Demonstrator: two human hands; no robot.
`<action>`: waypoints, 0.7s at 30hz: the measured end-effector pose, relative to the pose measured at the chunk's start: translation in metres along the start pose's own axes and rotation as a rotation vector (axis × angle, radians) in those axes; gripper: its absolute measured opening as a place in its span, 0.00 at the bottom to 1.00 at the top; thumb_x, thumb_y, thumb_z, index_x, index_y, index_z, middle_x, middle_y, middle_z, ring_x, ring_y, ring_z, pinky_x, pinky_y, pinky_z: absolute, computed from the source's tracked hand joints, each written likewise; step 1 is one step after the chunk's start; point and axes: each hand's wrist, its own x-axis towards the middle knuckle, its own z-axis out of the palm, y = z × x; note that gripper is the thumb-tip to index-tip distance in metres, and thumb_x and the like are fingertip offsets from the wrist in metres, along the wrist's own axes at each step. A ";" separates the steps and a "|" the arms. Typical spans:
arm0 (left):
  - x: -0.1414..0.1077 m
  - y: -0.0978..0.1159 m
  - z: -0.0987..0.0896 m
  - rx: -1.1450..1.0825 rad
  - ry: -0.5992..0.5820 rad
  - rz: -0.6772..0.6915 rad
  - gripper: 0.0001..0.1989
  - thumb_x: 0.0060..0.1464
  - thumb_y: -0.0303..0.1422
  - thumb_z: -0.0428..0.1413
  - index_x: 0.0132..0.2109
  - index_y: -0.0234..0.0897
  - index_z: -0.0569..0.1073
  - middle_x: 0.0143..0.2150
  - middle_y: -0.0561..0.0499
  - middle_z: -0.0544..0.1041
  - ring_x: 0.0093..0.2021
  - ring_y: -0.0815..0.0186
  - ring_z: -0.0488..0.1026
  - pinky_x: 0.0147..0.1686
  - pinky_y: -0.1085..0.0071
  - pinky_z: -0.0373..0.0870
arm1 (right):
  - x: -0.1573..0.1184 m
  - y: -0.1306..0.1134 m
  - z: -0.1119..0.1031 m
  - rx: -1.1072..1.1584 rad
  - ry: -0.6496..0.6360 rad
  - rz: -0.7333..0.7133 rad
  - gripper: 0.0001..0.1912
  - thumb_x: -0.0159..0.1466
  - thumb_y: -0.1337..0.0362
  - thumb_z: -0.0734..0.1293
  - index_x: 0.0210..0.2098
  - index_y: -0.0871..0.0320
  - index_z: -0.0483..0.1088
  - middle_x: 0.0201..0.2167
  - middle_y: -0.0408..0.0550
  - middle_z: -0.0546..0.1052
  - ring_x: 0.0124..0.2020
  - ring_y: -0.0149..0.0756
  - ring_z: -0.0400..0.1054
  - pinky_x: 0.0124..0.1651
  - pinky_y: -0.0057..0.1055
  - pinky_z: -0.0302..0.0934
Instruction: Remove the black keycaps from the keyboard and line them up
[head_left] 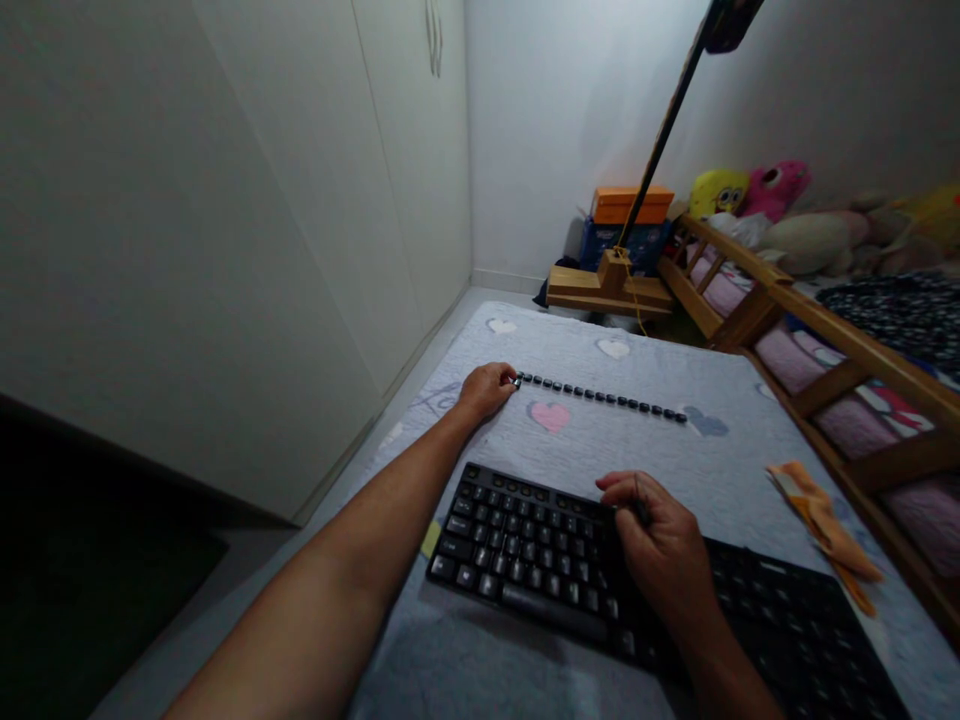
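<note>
Left hand [487,388] pinches 1 keycap [517,381]; right hand [661,537] grips a dark object [642,512]; bed [756,312] holds plush toys [777,190].

Premises: a home, evidently a bedroom. Observed in support: a slatted bed rail [855,338] at right, with toys [718,194] and bedding [900,312] beyond it; a tall pale wardrobe [300,190] with handles [431,42] at left; a heart-patterned cloth [660,462]; boxes [632,206] stacked by the wall [536,120].

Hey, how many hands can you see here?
2: the left hand at the left end of the row of keycaps, and the right hand over the keyboard.
</note>
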 end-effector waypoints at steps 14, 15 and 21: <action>-0.002 0.005 -0.003 -0.001 0.004 -0.012 0.11 0.49 0.27 0.57 0.42 0.37 0.77 0.33 0.52 0.78 0.33 0.68 0.73 0.34 0.75 0.66 | 0.000 -0.001 -0.001 0.006 -0.010 0.005 0.08 0.57 0.70 0.59 0.27 0.55 0.67 0.35 0.47 0.76 0.41 0.40 0.71 0.46 0.36 0.62; -0.002 0.005 -0.004 -0.002 0.004 -0.013 0.11 0.49 0.27 0.57 0.42 0.37 0.77 0.32 0.52 0.78 0.33 0.68 0.73 0.34 0.75 0.66 | 0.000 -0.002 -0.001 0.008 -0.011 0.004 0.08 0.57 0.70 0.59 0.27 0.55 0.67 0.35 0.47 0.77 0.41 0.40 0.71 0.46 0.36 0.63; -0.003 0.006 -0.005 -0.013 -0.002 -0.020 0.12 0.48 0.27 0.57 0.41 0.37 0.77 0.32 0.52 0.78 0.33 0.67 0.73 0.34 0.75 0.67 | 0.000 -0.005 -0.001 0.014 -0.031 -0.006 0.07 0.58 0.69 0.59 0.28 0.55 0.67 0.34 0.47 0.76 0.40 0.41 0.71 0.45 0.36 0.62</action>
